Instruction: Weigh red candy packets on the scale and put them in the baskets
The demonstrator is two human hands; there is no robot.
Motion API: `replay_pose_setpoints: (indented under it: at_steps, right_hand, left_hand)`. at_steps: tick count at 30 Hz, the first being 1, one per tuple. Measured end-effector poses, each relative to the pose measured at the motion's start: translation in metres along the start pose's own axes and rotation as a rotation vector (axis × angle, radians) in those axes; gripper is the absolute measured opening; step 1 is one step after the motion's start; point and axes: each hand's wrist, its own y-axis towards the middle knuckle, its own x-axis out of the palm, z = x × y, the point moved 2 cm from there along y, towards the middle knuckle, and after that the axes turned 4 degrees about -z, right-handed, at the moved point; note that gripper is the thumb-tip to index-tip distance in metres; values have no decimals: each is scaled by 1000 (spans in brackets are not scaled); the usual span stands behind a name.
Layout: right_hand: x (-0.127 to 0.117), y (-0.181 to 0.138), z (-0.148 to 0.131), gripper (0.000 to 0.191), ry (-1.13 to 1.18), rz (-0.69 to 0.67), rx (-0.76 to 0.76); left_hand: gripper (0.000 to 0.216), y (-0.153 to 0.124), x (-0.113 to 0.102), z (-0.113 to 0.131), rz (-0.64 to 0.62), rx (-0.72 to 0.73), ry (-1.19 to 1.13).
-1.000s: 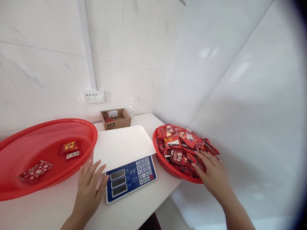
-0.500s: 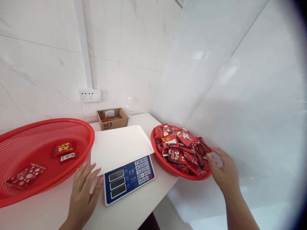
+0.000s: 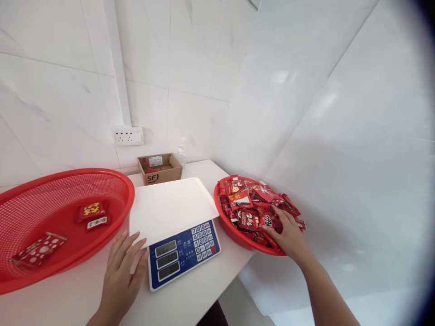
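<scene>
One blue-and-white electronic scale [image 3: 175, 222] sits between our left hand [image 3: 123, 277], fingers wide, and right hand [image 3: 288, 234], grip unclear, at shiny red packets [image 3: 248, 219] in the red plastic basin [image 3: 235, 236] right of the scale.

A single head-worn camera looks forward and down from close above the near side of the worktop [image 3: 176, 303], facing the tiled wall [image 3: 146, 50] on the far side.

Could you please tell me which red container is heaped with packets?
The right container, with the right hand at its packets; the left container, across the scale, holds just a few.
</scene>
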Motion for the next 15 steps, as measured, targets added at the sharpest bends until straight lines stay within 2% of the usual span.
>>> replay_pose_setpoints:
  at_steps: [6, 8, 13, 15]
  right_hand:
    - [-6, 13, 10, 41, 107, 117, -50]
    - [-8, 14, 10, 39, 109, 132, -60]
    - [-9, 17, -3, 38, 59, 49, -103]
    - [-11, 19, -9, 35, 81, 82, -127]
  left_hand:
    - [23, -2, 1, -2, -6, -12, 6]
    - [23, -2, 2, -3, -7, -18, 4]
    - [22, -4, 3, -4, -8, -17, 12]
    - [22, -4, 3, -4, -10, -14, 16]
